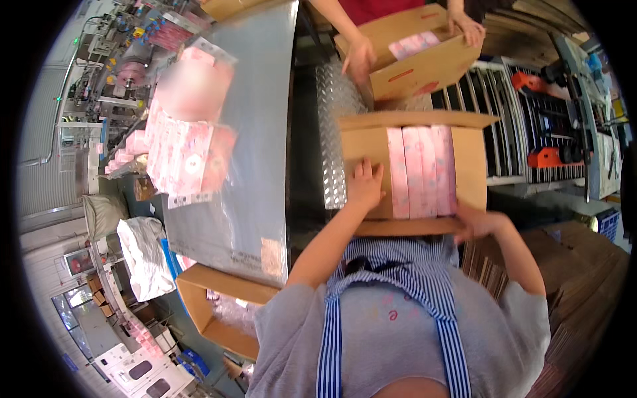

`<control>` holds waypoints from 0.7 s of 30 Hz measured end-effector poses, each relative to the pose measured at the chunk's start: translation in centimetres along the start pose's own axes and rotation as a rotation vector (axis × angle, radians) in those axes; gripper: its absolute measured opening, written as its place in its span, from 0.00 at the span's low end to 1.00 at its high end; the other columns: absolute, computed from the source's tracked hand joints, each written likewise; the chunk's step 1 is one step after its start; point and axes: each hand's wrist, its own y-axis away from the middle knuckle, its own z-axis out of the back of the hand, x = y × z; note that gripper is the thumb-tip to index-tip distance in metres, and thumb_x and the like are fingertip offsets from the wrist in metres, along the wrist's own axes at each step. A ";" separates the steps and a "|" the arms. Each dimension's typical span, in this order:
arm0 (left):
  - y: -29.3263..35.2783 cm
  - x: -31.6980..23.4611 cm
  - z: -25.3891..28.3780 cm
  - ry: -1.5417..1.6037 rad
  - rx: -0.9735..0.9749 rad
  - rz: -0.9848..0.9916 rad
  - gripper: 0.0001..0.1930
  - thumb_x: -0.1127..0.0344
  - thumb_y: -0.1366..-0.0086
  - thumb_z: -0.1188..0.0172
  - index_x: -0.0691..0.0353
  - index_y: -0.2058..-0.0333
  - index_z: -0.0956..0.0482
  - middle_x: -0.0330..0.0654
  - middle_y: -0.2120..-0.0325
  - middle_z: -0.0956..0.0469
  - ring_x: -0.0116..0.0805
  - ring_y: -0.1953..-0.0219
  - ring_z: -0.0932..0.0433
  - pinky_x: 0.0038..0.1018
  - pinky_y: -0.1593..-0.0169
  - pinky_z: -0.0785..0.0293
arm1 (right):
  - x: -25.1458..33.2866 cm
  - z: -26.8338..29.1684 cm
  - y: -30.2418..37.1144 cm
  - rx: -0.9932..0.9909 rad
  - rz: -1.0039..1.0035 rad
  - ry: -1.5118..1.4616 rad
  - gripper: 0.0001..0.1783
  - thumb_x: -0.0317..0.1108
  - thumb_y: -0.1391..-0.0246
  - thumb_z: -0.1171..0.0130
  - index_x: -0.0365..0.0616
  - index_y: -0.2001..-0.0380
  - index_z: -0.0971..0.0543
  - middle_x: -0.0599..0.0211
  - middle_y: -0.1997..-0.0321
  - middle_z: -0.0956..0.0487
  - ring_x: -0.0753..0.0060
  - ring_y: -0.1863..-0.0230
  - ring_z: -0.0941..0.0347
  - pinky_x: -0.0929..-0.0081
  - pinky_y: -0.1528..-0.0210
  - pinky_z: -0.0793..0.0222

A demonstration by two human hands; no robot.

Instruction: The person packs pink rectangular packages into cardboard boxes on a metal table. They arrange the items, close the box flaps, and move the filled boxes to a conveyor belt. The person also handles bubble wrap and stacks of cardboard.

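An open cardboard box is in front of me, with several pink patterned packs standing side by side in it. My left hand lies on the box's left flap or inner side, its fingers stretched out and holding nothing. At the near right corner, my right hand touches the box edge beside the end of the rightmost pack. Its fingers look spread, though slightly blurred.
A grey metal table at left bears a pile of pink packs. Beyond my box, another person's hands hold a second carton. A roller conveyor runs right. Flattened cardboard is stacked at lower right.
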 end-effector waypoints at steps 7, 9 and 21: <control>-1.8 3.2 2.0 0.266 0.122 -0.047 0.35 0.46 0.43 0.40 0.52 0.40 0.37 0.52 0.44 0.35 0.47 0.42 0.35 0.37 0.43 0.34 | -1.4 -0.1 -6.4 -0.348 -0.410 0.482 0.30 0.51 0.63 0.32 0.45 0.59 0.28 0.60 0.57 0.25 0.57 0.49 0.31 0.58 0.52 0.35; -0.9 2.5 0.6 0.142 -0.220 0.095 0.41 0.48 0.47 0.36 0.60 0.39 0.41 0.55 0.45 0.34 0.50 0.43 0.34 0.36 0.44 0.34 | -2.0 -1.6 -9.4 -0.312 -0.465 0.575 0.22 0.44 0.58 0.36 0.45 0.61 0.27 0.65 0.60 0.25 0.60 0.50 0.31 0.59 0.51 0.36; 0.4 4.5 -6.2 0.947 -0.369 0.326 0.49 0.49 0.54 0.30 0.74 0.42 0.46 0.61 0.50 0.30 0.56 0.48 0.30 0.39 0.46 0.33 | 6.7 -1.8 -19.1 -1.008 -0.073 0.558 0.25 0.42 0.56 0.38 0.46 0.53 0.28 0.63 0.53 0.29 0.60 0.48 0.35 0.58 0.42 0.43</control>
